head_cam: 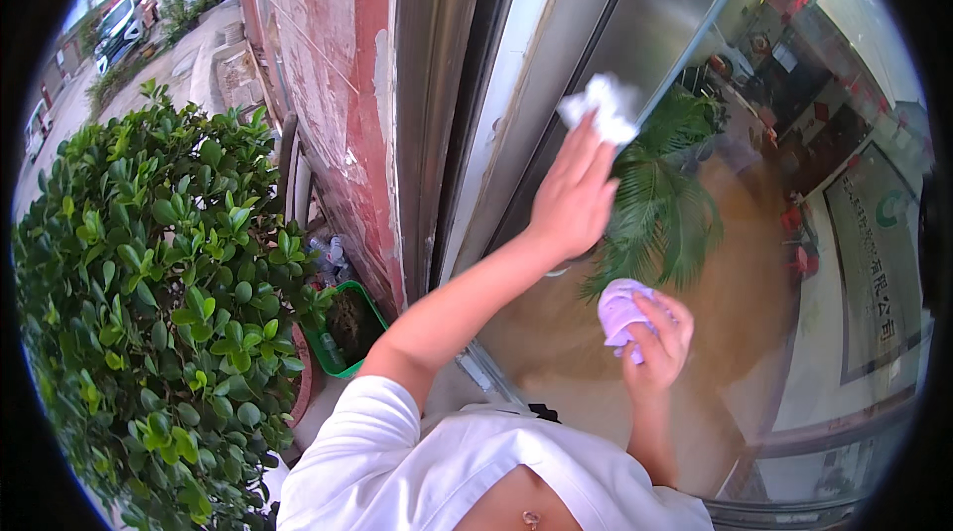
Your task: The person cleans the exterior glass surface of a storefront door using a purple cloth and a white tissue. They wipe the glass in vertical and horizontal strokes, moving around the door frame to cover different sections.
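My left hand point(575, 192) is stretched out ahead, its fingers on a crumpled white cloth or tissue point(601, 108). The white piece is blurred and lies over the edge between a brushed metal door frame point(639, 17) and a glass panel point(744, 263). Whether it presses on the surface I cannot tell. Lower and closer to my body, my right hand point(665, 341) grips a folded purple cloth point(624, 311) between thumb and fingers. Behind the hands, green palm fronds point(663, 196) show at the glass.
To my left grows a dense leafy shrub point(164, 270) in a round pot point(301, 375). A green plastic tub point(350, 330) sits by the foot of a peeling red wall point(320, 62). At right a sign board point(875, 263) bears writing. Vehicles point(119, 25) stand on the road beyond.
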`<action>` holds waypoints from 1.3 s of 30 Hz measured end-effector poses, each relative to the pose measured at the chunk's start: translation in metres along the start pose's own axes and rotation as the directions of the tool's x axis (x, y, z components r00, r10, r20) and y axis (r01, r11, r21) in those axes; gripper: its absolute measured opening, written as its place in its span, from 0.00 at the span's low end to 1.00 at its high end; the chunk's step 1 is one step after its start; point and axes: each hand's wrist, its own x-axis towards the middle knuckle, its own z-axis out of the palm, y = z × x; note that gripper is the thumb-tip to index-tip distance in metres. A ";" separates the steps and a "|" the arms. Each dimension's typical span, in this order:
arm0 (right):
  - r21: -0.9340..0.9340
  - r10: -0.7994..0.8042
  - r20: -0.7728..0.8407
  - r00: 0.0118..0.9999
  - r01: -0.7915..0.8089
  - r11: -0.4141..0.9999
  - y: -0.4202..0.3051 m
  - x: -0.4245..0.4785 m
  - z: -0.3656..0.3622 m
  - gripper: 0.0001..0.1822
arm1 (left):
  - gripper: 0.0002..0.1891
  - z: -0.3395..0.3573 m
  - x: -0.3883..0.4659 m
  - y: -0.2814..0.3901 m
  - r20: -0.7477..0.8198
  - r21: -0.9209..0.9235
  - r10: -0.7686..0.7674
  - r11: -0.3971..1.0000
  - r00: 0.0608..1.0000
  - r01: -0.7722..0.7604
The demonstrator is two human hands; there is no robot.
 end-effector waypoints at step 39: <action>-0.890 -0.428 -0.310 0.849 -0.101 0.444 0.055 0.169 -0.134 0.22 | 0.30 -0.011 -0.122 0.040 0.168 -0.255 -0.138 0.950 0.976 0.178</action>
